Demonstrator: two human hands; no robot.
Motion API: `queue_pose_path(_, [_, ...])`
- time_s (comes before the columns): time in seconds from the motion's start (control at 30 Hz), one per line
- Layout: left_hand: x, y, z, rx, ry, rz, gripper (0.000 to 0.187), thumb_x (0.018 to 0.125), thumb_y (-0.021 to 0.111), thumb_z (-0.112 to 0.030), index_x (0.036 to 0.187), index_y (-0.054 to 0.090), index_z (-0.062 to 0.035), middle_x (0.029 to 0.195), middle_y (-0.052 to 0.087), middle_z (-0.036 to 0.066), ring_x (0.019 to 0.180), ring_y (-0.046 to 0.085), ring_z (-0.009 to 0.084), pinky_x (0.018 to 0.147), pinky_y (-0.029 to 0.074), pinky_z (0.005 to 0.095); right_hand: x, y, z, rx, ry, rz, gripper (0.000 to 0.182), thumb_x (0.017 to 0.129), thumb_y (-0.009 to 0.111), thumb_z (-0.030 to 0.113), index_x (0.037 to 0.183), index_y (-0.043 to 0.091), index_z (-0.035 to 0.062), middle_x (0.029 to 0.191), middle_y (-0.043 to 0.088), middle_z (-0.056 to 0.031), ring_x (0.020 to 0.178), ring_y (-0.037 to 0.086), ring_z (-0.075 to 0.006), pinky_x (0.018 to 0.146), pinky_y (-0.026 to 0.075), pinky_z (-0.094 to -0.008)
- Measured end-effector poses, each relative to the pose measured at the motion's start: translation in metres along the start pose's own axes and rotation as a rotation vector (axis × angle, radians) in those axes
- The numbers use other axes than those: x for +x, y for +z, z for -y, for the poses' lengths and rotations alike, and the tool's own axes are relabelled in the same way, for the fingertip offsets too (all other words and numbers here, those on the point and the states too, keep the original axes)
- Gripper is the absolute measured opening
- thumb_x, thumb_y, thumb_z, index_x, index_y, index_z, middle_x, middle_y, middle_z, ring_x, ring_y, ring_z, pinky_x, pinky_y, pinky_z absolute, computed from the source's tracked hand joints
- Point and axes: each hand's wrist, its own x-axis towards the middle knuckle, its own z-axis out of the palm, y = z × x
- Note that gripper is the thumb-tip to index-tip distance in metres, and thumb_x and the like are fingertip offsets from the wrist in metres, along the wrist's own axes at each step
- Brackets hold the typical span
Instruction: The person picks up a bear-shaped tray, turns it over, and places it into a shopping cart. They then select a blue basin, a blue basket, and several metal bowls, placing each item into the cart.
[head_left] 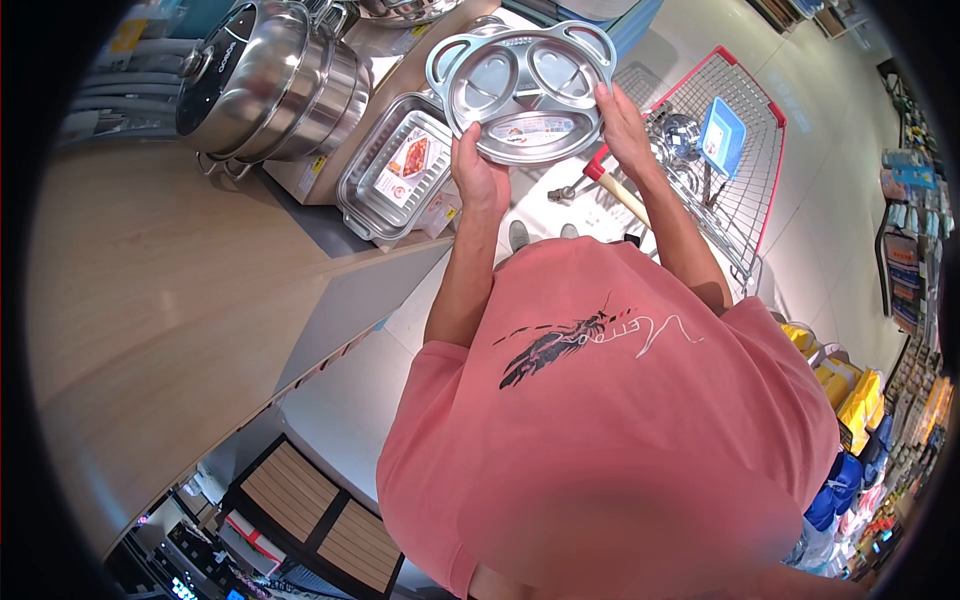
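A shiny metal divided plate (484,84) with two looped ear handles is held up in front of me. Two round compartments sit at its top, and a wide curved one below carries a paper label. My left hand (481,178) grips its lower left rim, thumb on the face. On the right rim, my right hand (622,128) closes from the side. The fingers behind the plate are mostly hidden. Just left of the plate, rectangular metal trays (391,172) with a printed label lie stacked on the shelf.
A large lidded steel steamer pot (275,85) stands at the upper left on the wooden shelf (190,280). To my right is a wire shopping cart (765,150) with a red rim, holding a blue basket (722,137) and metal items. Packed goods line the far right.
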Motion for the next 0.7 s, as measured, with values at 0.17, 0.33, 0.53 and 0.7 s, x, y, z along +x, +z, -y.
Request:
queue_pose_path(0.17, [-0.006,0.009,-0.005,0.032,0.016,-0.024,0.039,0.1,0.05,-0.022,0.136,0.045,-0.0081,0.13,0.056,0.01,0.118,0.059,0.0243,0.095,0.053,0.045,0.001,0.005,0.002,0.038,-0.051,-0.017,0.047,0.106,0.042,0.044,0.117,0.058,0.0014,0.085,0.047,0.0039,0.078,0.041,-0.0084,0.069,0.035,-0.0248])
queue_pose_path(0.33, [-0.007,0.007,-0.004,0.067,0.024,0.004,0.041,0.101,0.051,-0.024,0.138,0.043,-0.0083,0.129,0.057,0.009,0.116,0.061,0.0229,0.093,0.055,0.0414,0.001,0.001,0.003,0.044,-0.005,0.018,0.049,0.105,0.042,0.043,0.127,0.056,0.0005,0.089,0.05,0.0024,0.084,0.043,-0.0098,0.077,0.037,-0.0253])
queue_pose_path(0.53, [-0.011,0.009,-0.006,0.067,0.048,0.042,0.04,0.101,0.05,-0.022,0.138,0.043,-0.0079,0.128,0.058,0.008,0.115,0.061,0.022,0.092,0.055,0.0401,0.0,0.001,0.001,-0.002,-0.016,0.006,0.049,0.106,0.041,0.042,0.13,0.057,0.0024,0.103,0.066,-0.0072,0.094,0.056,-0.0142,0.087,0.044,-0.0305])
queue_pose_path(0.7, [-0.01,0.01,-0.004,0.063,0.051,0.013,0.04,0.102,0.05,-0.022,0.138,0.043,-0.0075,0.128,0.057,0.008,0.114,0.061,0.0217,0.092,0.055,0.0395,0.004,-0.001,-0.01,-0.001,-0.05,0.011,0.049,0.106,0.041,0.042,0.128,0.057,0.0009,0.102,0.066,-0.0067,0.094,0.056,-0.0137,0.088,0.044,-0.0302])
